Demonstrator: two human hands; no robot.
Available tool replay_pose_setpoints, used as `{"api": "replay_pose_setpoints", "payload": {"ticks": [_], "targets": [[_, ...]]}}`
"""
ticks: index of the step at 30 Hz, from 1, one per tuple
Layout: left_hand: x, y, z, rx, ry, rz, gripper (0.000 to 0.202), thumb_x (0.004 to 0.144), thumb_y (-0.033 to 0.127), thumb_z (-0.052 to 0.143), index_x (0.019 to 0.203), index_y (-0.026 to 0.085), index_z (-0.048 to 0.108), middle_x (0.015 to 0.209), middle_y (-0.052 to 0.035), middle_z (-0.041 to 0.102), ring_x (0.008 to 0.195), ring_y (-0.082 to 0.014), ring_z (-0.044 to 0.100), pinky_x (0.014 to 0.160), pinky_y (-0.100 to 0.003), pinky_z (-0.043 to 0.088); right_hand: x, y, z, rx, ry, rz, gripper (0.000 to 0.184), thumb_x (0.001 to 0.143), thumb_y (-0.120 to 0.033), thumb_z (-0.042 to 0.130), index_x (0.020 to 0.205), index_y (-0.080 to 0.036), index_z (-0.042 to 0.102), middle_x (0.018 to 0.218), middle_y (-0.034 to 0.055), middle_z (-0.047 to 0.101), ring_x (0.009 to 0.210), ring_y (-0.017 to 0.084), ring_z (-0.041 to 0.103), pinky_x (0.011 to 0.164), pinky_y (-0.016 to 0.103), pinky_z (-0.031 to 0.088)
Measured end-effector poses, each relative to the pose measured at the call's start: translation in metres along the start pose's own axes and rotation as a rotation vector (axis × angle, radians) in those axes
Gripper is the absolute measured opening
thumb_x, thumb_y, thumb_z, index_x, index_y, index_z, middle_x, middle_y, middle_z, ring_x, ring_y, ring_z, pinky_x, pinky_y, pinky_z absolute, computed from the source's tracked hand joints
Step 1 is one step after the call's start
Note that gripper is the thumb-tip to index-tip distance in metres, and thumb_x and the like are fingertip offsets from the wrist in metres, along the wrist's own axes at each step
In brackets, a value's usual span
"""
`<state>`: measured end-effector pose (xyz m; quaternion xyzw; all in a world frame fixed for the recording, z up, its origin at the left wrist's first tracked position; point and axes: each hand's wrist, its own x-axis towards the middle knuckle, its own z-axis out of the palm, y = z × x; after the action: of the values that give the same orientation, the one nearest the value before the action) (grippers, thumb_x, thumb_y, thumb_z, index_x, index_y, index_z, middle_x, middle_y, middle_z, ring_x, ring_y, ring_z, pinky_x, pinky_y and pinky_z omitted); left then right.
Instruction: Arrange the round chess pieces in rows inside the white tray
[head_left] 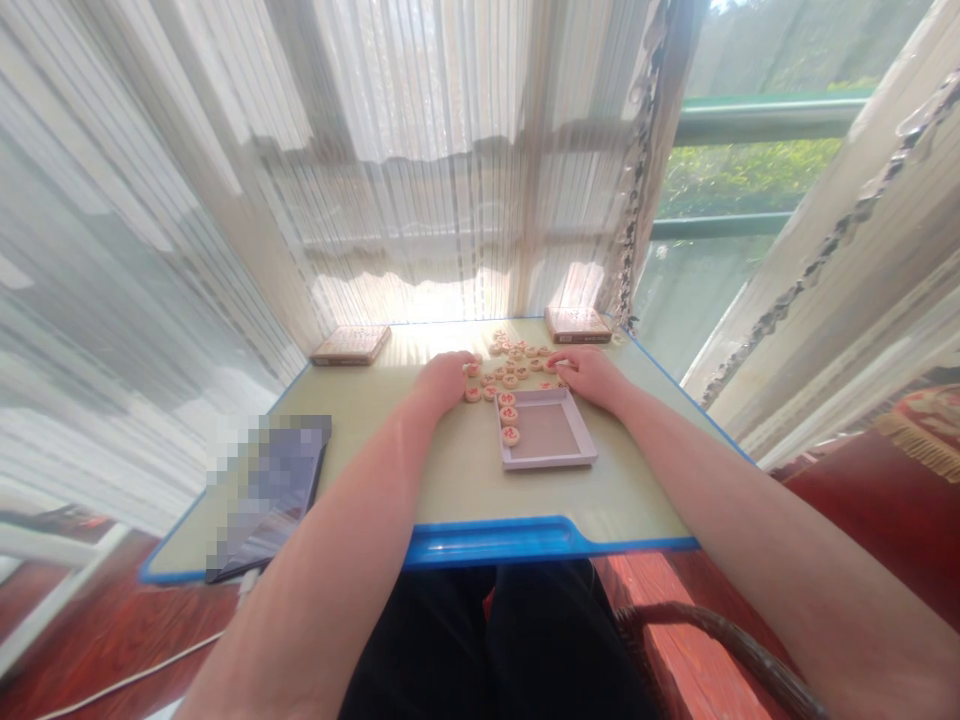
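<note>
Round, light wooden xiangqi pieces (511,381) lie in a loose group on the pale tabletop, many with red characters facing up. At the left edge of the group, my left hand (445,380) has its fingers bent and closed on a xiangqi piece (473,369). My right hand (592,375) is at the right edge, thumb and forefinger closed on another piece (550,366). Just nearer to me sits a shallow, pale lilac box tray (551,462). Three red-marked pieces (509,416) form a column along the tray's left wall. The undersides of my fingers are partly hidden.
A flat box (351,344) lies at the table's back left, and a similar box (577,325) at the back right. A tablet (277,495) with a cable rests at the left. The table has a blue rim (495,540); sheer curtains (420,200) hang behind it.
</note>
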<state>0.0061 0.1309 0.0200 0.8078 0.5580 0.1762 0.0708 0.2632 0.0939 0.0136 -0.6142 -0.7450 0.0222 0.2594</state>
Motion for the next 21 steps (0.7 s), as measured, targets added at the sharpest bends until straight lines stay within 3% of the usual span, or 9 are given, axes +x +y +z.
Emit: {"api": "replay_pose_setpoints", "payload": {"ticks": [3, 9, 13, 21], "targets": [[0.002, -0.002, 0.001, -0.100, 0.034, -0.019, 0.044, 0.072, 0.005, 0.048, 0.109, 0.020, 0.066, 0.109, -0.0075, 0.066, 0.101, -0.0235, 0.060, 0.087, -0.033, 0.047, 0.000, 0.000, 0.000, 0.012, 0.002, -0.010, 0.028, 0.080, -0.020, 0.049, 0.097, -0.019, 0.072, 0.101, 0.0059, 0.070, 0.104, 0.023, 0.055, 0.093, 0.035, 0.041], [0.010, -0.018, 0.004, -0.555, 0.156, -0.209, 0.050, 0.060, -0.004, 0.042, 0.099, 0.017, 0.066, 0.106, -0.0060, 0.067, 0.094, -0.0177, 0.063, 0.070, -0.024, 0.052, 0.000, 0.002, 0.001, 0.016, -0.003, -0.029, 0.026, 0.080, -0.023, 0.051, 0.093, -0.020, 0.073, 0.100, 0.0046, 0.070, 0.102, 0.023, 0.055, 0.095, 0.036, 0.039], [0.011, -0.022, 0.003, -0.427, 0.207, -0.245, 0.042, 0.060, -0.001, 0.046, 0.091, 0.017, 0.070, 0.102, -0.0064, 0.069, 0.097, -0.0197, 0.062, 0.081, -0.027, 0.049, -0.001, 0.002, 0.001, -0.020, -0.007, -0.032, 0.028, 0.082, -0.029, 0.052, 0.098, -0.021, 0.073, 0.104, 0.0071, 0.068, 0.103, 0.025, 0.054, 0.096, 0.038, 0.037], [0.014, -0.019, 0.006, -0.259, 0.098, -0.227, 0.029, 0.069, 0.015, 0.053, 0.091, 0.019, 0.071, 0.090, -0.0046, 0.071, 0.084, -0.0193, 0.064, 0.074, -0.027, 0.050, -0.001, 0.002, 0.002, -0.013, -0.005, -0.038, 0.029, 0.083, -0.029, 0.050, 0.099, -0.020, 0.072, 0.109, 0.0060, 0.067, 0.108, 0.024, 0.052, 0.100, 0.038, 0.035]]}}
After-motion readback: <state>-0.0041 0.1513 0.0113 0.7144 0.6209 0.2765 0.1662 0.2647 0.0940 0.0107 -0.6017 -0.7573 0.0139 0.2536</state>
